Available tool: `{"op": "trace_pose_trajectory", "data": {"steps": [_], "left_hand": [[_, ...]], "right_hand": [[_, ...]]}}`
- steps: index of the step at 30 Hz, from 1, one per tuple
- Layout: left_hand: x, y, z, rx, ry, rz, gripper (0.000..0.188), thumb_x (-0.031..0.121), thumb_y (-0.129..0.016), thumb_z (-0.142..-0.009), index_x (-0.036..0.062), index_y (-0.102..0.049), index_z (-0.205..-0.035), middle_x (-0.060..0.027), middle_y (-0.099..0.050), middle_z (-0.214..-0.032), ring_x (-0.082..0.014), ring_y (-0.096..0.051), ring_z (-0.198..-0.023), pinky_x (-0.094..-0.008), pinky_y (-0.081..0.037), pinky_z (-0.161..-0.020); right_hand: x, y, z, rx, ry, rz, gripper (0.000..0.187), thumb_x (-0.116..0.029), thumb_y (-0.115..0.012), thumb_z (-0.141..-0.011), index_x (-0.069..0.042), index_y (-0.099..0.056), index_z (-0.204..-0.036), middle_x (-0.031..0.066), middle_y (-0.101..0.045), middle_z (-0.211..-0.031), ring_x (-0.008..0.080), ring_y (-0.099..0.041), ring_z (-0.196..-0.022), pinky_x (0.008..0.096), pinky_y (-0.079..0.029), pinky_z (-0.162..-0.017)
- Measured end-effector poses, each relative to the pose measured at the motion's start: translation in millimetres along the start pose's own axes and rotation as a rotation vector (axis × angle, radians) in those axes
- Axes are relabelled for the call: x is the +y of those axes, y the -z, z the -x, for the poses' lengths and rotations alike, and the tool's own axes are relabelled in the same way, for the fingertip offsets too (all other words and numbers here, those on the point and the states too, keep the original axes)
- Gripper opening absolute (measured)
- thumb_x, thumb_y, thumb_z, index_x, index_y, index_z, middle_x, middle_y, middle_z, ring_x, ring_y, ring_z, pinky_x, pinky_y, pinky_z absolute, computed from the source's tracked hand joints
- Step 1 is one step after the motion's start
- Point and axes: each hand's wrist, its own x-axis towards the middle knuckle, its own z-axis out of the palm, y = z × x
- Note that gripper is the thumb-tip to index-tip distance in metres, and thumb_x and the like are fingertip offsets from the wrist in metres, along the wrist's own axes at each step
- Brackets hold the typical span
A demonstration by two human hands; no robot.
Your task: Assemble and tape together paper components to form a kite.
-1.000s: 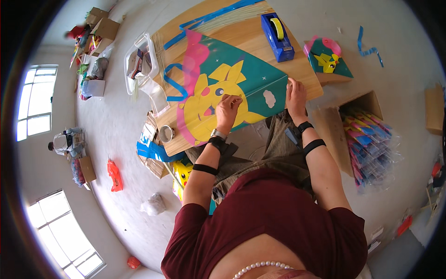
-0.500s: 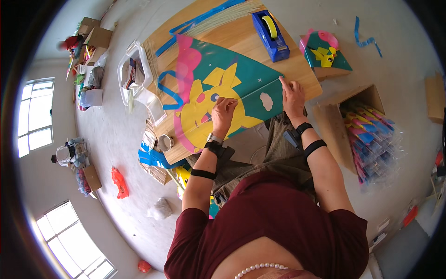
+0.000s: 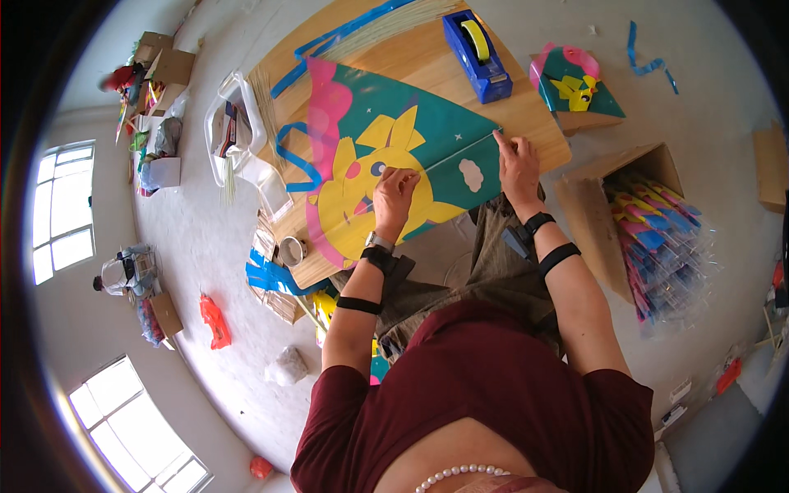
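A teal kite sheet [image 3: 456, 115] with a yellow cartoon figure and a pink scalloped edge lies across the wooden table. My left hand [image 3: 394, 197] rests over the yellow figure, thumb and fingers pinched together; what they hold is too small to make out. From those fingertips a thin straight line runs along the sheet to its right corner. At that corner my right hand [image 3: 519, 168] has its index finger stretched out onto the tip, the other fingers loosely bent above the teal part. Beyond the sheet stands a blue tape dispenser [image 3: 491, 84] with a yellow roll.
Blue ribbons [image 3: 297, 164] and thin sticks [image 3: 370, 34] lie on the table [image 3: 534, 123]. A tape roll [image 3: 292, 251] sits at its left edge, beside a clear plastic bin [image 3: 265, 123]. At right, a cardboard box [image 3: 592, 222] holds packaged kites; another kite [image 3: 604, 100] lies behind it.
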Motion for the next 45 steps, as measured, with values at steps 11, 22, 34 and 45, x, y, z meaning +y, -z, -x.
{"op": "trace_pose_trajectory", "data": {"steps": [11, 22, 34, 45], "left_hand": [[3.3, -1.4, -2.7, 0.010, 0.003, -0.092, 0.011, 0.017, -0.074, -0.090, 0.0055, -0.072, -0.092, -0.0099, -0.066, -0.092, -0.0281, -0.067, -0.074, -0.0379, -0.052, -0.066], [-4.6, -6.9, -1.7, 0.042, -0.016, -0.136, 0.009, 0.015, -0.074, -0.088, 0.0075, -0.071, -0.090, -0.0092, -0.065, -0.093, -0.0325, -0.066, -0.085, -0.0429, -0.052, -0.072], [-8.4, -0.9, 20.1, 0.200, -0.069, -0.230, 0.020, 0.014, -0.074, -0.087, 0.0087, -0.069, -0.106, -0.0108, -0.062, -0.102, -0.0340, -0.058, -0.101, -0.0457, -0.044, -0.088], [-31.4, 45.6, 117.8, 0.244, 0.081, -0.333, 0.036, 0.006, -0.062, -0.091, 0.0048, -0.062, -0.127, -0.0147, -0.061, -0.128, -0.0348, -0.054, -0.123, -0.0465, -0.040, -0.106]], "right_hand": [[2.6, -1.7, -1.0, -0.010, -0.004, -0.006, 0.046, -0.005, -0.064, -0.093, -0.020, -0.065, -0.136, 0.0090, -0.056, -0.103, 0.0311, -0.058, -0.099, 0.0434, -0.050, -0.084], [3.9, -4.2, 0.7, -0.016, -0.003, 0.007, 0.045, -0.009, -0.063, -0.093, -0.021, -0.064, -0.137, 0.0082, -0.057, -0.107, 0.0312, -0.059, -0.101, 0.0439, -0.050, -0.087], [2.3, -6.6, -0.6, -0.007, 0.007, 0.031, 0.047, -0.008, -0.064, -0.093, -0.022, -0.063, -0.137, 0.0088, -0.057, -0.107, 0.0308, -0.059, -0.100, 0.0445, -0.049, -0.086], [3.1, -3.7, -1.4, -0.034, 0.018, 0.020, 0.044, -0.006, -0.063, -0.095, -0.021, -0.063, -0.137, 0.0087, -0.057, -0.105, 0.0305, -0.060, -0.098, 0.0439, -0.050, -0.085]]}}
